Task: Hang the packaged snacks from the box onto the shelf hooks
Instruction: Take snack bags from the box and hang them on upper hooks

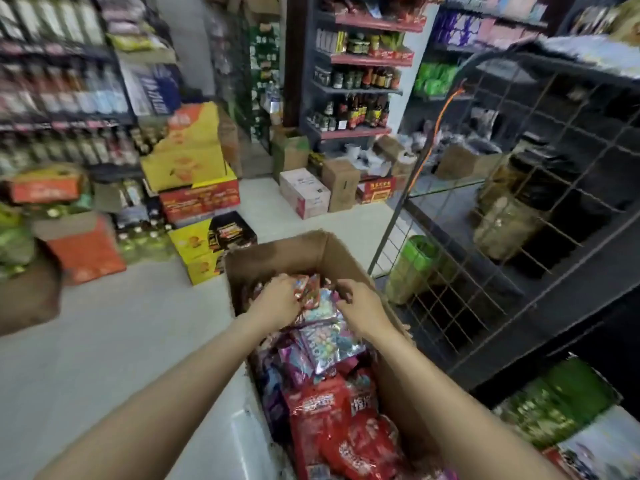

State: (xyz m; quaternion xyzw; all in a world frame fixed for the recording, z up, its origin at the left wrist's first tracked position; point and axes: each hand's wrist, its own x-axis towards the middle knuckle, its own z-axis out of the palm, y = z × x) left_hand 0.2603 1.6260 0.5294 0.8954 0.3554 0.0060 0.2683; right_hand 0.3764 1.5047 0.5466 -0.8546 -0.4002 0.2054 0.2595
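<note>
An open cardboard box (277,252) stands on the floor, full of packaged snacks: red bags (322,420) near me, shiny purple and silver packets (329,341) in the middle. My left hand (275,301) reaches into the far part of the box and grips small red packets (306,284). My right hand (360,306) is beside it, fingers curled down among the packets; what they hold is hidden. A dark wire-grid shelf panel (540,188) stands right of the box.
Stacked yellow and red cartons (194,174) stand on the floor to the left. Bottle shelves (62,98) line the left wall. More boxes (304,192) sit at the back. Green bagged goods (554,403) lie low on the right.
</note>
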